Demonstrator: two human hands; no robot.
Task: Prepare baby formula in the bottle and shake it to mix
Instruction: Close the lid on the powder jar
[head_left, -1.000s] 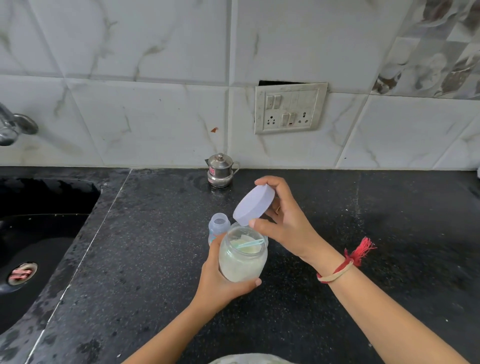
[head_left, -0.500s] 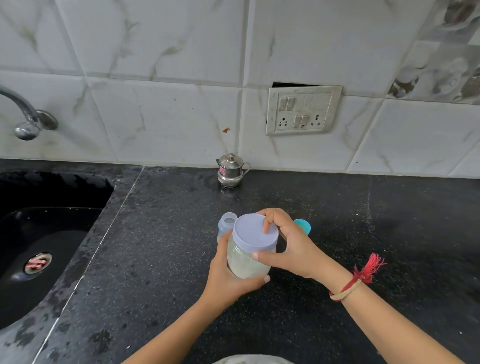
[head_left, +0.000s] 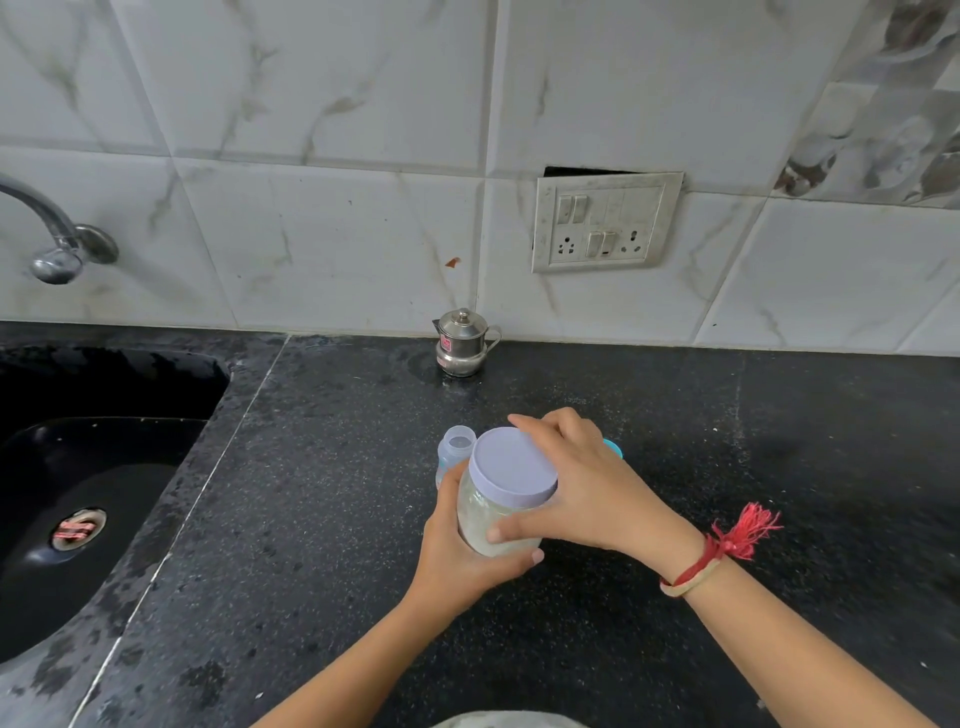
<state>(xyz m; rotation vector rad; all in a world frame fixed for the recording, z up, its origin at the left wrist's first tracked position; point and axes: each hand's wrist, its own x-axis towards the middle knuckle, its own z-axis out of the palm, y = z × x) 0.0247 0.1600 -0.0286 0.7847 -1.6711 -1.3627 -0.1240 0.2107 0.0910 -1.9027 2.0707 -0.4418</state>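
Note:
A clear jar of white formula powder is held just above the black counter by my left hand, which wraps its lower body. Its pale lilac lid sits on top, and my right hand grips the lid's rim from the right side. Right behind the jar stands the open baby bottle, clear with a bluish tint and no cap. A teal cap peeks out behind my right hand, mostly hidden.
A small steel pot with a lid stands by the tiled wall. A black sink lies at the left, with a tap above. A switch and socket plate is on the wall. The black counter extends to the right.
One second ago my right hand held the lid lifted off the open jar. It has come down onto the jar's mouth, and my right hand now grips around it.

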